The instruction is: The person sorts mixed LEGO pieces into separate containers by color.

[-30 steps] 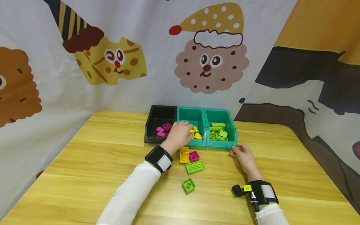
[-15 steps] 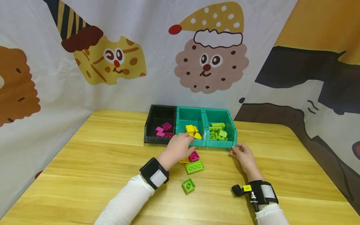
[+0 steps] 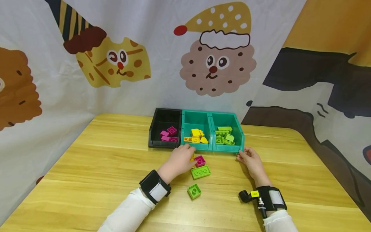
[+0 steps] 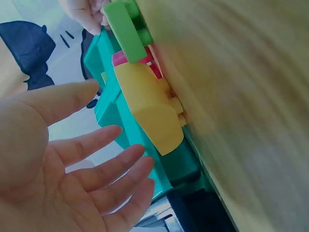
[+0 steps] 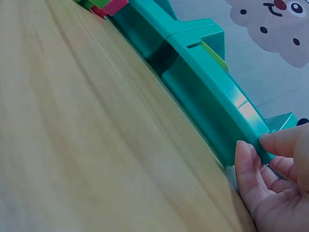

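Sorting bricks by colour into bins, partly done.
Left hand (image 3: 181, 158) is hovering, fingers spread and holding nothing, over the yellow brick (image 4: 152, 113) just in front of the teal bins (image 3: 200, 146); right hand (image 3: 251, 160) is pinching the bins' right corner. Pink brick (image 3: 200, 160) and two green bricks (image 3: 200, 172) are lying in front of the bins, unsorted. Open table all round, edges far off.

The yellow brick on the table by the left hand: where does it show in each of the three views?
Head: the yellow brick is a sliver beside the left hand, before the middle teal bin.
Left wrist: the yellow brick is centre frame, beyond the open palm.
Right wrist: not in it.
Shared landmark: the pink brick beside it, also at and.
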The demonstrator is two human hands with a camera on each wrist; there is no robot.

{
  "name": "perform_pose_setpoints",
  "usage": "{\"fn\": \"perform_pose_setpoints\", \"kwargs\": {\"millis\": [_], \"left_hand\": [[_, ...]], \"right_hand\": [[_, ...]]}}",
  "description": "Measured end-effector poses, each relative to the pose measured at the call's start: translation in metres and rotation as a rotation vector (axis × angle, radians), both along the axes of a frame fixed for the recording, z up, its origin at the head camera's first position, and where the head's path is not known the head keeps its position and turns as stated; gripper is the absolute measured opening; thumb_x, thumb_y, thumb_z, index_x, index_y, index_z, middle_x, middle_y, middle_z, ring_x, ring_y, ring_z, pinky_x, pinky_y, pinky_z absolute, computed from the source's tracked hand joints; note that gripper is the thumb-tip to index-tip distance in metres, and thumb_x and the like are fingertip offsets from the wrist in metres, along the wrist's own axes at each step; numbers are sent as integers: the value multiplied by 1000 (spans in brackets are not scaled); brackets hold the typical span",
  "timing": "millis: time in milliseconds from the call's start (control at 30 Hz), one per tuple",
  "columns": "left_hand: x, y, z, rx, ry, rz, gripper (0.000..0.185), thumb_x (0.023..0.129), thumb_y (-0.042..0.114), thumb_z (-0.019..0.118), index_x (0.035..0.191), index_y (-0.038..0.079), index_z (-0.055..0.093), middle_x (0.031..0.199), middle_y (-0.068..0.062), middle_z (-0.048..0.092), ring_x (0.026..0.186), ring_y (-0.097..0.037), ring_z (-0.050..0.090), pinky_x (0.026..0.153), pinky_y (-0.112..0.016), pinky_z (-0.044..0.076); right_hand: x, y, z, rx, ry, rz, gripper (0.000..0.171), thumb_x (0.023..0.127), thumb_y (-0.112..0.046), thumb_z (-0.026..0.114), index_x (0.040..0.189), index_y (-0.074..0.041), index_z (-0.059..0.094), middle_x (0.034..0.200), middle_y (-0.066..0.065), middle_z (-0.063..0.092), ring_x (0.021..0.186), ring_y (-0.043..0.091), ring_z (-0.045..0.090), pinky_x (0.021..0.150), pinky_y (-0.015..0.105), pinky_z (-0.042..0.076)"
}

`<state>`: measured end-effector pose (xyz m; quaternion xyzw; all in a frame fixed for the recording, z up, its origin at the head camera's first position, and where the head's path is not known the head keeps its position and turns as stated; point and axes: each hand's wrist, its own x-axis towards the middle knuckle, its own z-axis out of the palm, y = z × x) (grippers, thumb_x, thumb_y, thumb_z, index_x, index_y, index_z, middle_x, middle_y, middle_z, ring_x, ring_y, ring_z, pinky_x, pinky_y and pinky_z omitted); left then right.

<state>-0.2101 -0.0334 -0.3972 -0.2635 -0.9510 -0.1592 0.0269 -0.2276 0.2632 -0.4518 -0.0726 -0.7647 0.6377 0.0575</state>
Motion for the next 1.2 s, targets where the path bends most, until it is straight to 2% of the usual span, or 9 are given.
{"fn": "perform_pose_setpoints", "kwargs": {"millis": [333,633,833,1000,1200], "left_hand": [[0,-5,-5,-32,-11,-49,61,81,34,75,130,6,54,128,-12,54,114,-26,52,99,-43,44],[0,-6,-5,-53,-17,-63,61,78,29,78,129,6,54,123,-11,57,111,-26,53,98,-42,44],[-1,-8,-6,-70,-86,-66,61,79,24,77,132,7,52,127,-11,56,116,-26,53,102,-43,42],[0,-10,-7,-87,-156,-53,58,81,22,76,132,8,53,125,-11,58,112,-24,55,102,-42,41],[1,-12,-8,-85,-119,-54,43,84,19,71,125,9,58,117,-10,61,103,-22,57,97,-40,45]], "right_hand": [[-1,1,-2,13,-4,-3,30,99,-9,46,123,8,39,92,-2,52,81,0,58,75,14,51],[0,0,-1,10,-5,-1,34,99,-11,47,125,9,38,94,-1,53,81,-1,57,75,14,51],[-1,0,-1,14,3,-6,33,99,-11,47,124,9,39,92,-2,53,80,-2,57,74,14,51],[0,0,-1,22,-1,3,35,99,-12,47,125,9,38,94,0,53,81,-2,57,75,14,51],[-1,0,-3,32,-6,2,33,99,-12,47,124,8,39,94,0,52,81,-2,57,75,14,51]]}}
